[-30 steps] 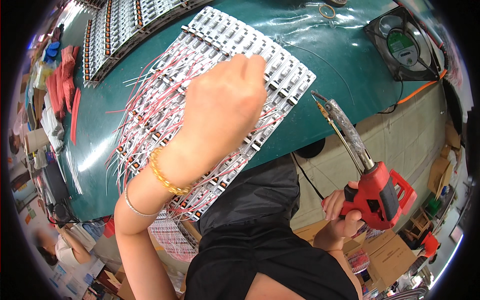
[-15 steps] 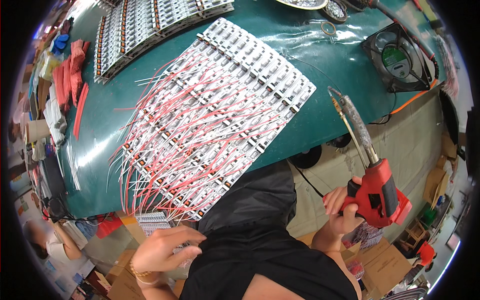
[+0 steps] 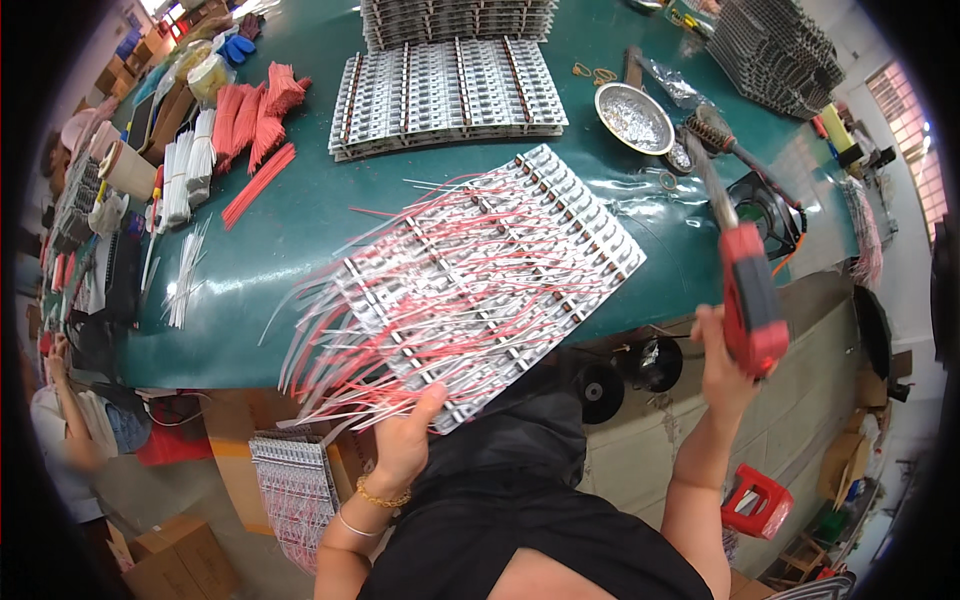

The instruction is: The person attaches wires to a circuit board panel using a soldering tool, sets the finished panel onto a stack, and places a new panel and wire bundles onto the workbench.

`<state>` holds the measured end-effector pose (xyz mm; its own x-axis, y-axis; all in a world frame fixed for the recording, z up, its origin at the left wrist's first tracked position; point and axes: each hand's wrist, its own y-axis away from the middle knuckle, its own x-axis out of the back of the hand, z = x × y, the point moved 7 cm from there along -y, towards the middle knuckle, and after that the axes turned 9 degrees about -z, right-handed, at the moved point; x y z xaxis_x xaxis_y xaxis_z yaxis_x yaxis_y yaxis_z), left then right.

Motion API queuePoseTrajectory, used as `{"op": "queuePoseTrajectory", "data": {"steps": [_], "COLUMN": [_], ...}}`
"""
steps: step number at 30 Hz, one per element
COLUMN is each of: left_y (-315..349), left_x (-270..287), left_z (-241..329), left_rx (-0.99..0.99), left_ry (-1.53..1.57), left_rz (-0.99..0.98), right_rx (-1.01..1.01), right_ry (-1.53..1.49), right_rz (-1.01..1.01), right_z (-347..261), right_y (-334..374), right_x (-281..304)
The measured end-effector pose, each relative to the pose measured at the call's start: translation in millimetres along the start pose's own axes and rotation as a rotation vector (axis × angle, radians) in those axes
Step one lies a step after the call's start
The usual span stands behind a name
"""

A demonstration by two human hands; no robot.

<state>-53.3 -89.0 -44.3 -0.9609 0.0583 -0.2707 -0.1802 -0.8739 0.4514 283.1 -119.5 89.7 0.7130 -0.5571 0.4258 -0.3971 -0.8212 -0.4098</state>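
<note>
A white panel of small circuit boards (image 3: 600, 225) lies slantwise on the green table (image 3: 235, 345), its near corner at the front edge. Many thin red and white wires (image 3: 430, 290) spread over it and trail off its left side. My left hand (image 3: 404, 437) grips that near corner, thumb on top; its other fingers are hidden underneath. In my right hand (image 3: 722, 362) is a red-and-black soldering gun (image 3: 752, 300), held up to the right of the panel. Its barrel points toward the far side and is smeared by motion. The tip cannot be made out clearly.
More board panels (image 3: 450, 95) are stacked behind. A metal bowl of silvery bits (image 3: 634, 120) and a black fan (image 3: 768, 212) stand at the right. Red wire bundles (image 3: 262, 110) and white ones (image 3: 188, 165) lie at the left. Below the table hangs a wired panel (image 3: 292, 480).
My left hand has come up from beside my lap and taken hold of the panel's near corner. The soldering gun has risen. The view has shifted, showing more of the far table.
</note>
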Motion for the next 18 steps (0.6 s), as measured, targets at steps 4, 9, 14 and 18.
{"op": "queuePoseTrajectory", "data": {"steps": [4, 9, 14, 18], "left_y": [25, 46, 75, 107], "left_x": [54, 78, 127, 40], "left_z": [67, 157, 213, 235], "left_rx": [-0.450, -0.586, -0.846, -1.019], "left_ry": [-0.241, -0.345, -1.238, -1.518], "left_rz": [0.206, 0.299, 0.384, -0.046], "right_rx": [0.087, 0.261, 0.446, 0.558], "right_ry": [-0.028, 0.149, 0.381, 0.424], "right_rz": [-0.064, -0.006, -0.062, -0.169], "right_z": [-27, -29, -36, -35], "right_y": [-62, -111, -145, -156], "right_x": [-18, -58, -116, -170]}}
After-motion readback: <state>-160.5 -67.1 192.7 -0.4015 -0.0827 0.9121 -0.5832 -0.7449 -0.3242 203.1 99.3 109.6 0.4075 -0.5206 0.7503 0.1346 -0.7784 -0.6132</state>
